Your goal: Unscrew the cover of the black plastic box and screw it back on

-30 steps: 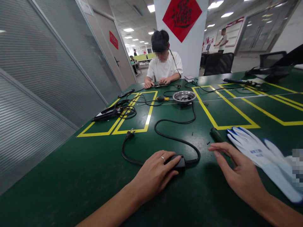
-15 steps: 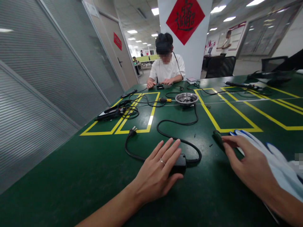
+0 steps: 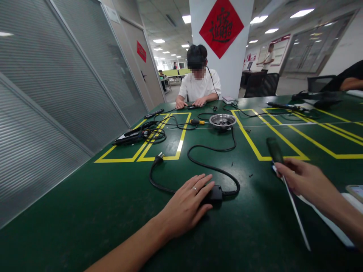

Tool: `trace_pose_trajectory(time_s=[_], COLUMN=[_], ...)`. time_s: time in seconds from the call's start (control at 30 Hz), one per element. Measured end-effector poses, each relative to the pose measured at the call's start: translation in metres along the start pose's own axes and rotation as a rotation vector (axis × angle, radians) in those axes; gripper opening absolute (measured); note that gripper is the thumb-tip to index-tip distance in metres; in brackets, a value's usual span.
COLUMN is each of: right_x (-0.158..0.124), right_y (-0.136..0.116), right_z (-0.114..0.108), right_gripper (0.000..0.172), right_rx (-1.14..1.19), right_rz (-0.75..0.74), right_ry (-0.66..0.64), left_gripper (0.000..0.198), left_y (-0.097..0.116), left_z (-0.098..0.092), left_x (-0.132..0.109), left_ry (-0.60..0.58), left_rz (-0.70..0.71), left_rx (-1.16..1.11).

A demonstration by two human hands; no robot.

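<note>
A black power adapter (image 3: 217,193) lies on the green table, with cords leaving both ends. My left hand (image 3: 188,200) rests over its left part, fingers stretched across the far side and thumb apart on the near side; the palm hides that end. In my right hand (image 3: 300,175) is a screwdriver (image 3: 274,150), gripped where its dark green handle meets the shaft. Its handle points away from me and its long metal shaft slants down toward the near right. Beneath that hand are white gloves (image 3: 331,223), partly covered by the arm.
The cord ends in a plug (image 3: 159,158) at left. A metal bowl (image 3: 222,121) of small parts stands beside a yellow-handled screwdriver (image 3: 196,122). Small screws (image 3: 251,175) lie right of the adapter. Tangled cables (image 3: 153,132) lie left. Across the table sits a person (image 3: 200,81).
My right hand has lifted the screwdriver off the gloves, its shaft now showing. My left hand has settled lower onto the adapter and slightly left.
</note>
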State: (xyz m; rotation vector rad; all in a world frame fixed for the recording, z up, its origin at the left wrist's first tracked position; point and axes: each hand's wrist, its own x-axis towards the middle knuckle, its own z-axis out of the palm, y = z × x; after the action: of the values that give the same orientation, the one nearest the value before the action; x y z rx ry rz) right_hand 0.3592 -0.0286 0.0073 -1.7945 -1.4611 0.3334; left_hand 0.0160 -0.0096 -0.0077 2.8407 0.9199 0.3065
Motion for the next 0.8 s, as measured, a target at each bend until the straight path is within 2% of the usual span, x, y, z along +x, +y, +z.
trace_pose_trajectory(time_s=[0.1, 0.17, 0.23, 0.33, 0.47, 0.57, 0.8], right_x=[-0.007, -0.016, -0.025, -0.035, -0.04, -0.041, -0.045], right_y=[-0.017, -0.025, -0.029, -0.029, -0.023, -0.018, -0.026], right_z=[-0.009, -0.004, 0.006, 0.022, 0.034, 0.039, 0.035], right_gripper=[0.026, 0.016, 0.017, 0.028, 0.025, 0.025, 0.024], right_rx=[0.22, 0.366, 0.497, 0.585, 0.612, 0.617, 0.619], right_rz=[-0.025, -0.077, -0.159, -0.244, -0.249, -0.244, -0.292], right_ry=[0.159, 0.302, 0.374, 0.331, 0.208, 0.168, 0.241], left_gripper=[0.048, 0.044, 0.041, 0.036, 0.035, 0.035, 0.037], left_y=[-0.005, -0.007, -0.009, -0.009, -0.009, -0.009, -0.008], left_z=[0.0, 0.001, 0.001, 0.001, 0.002, 0.002, 0.003], left_x=[-0.002, -0.002, -0.002, -0.002, -0.001, -0.001, -0.001], left_ry=[0.017, 0.033, 0.048, 0.058, 0.034, 0.025, 0.03], left_rz=[0.0, 0.007, 0.021, 0.048, 0.066, 0.068, 0.074], left_rx=[-0.063, -0.099, -0.122, -0.142, -0.153, -0.155, -0.15])
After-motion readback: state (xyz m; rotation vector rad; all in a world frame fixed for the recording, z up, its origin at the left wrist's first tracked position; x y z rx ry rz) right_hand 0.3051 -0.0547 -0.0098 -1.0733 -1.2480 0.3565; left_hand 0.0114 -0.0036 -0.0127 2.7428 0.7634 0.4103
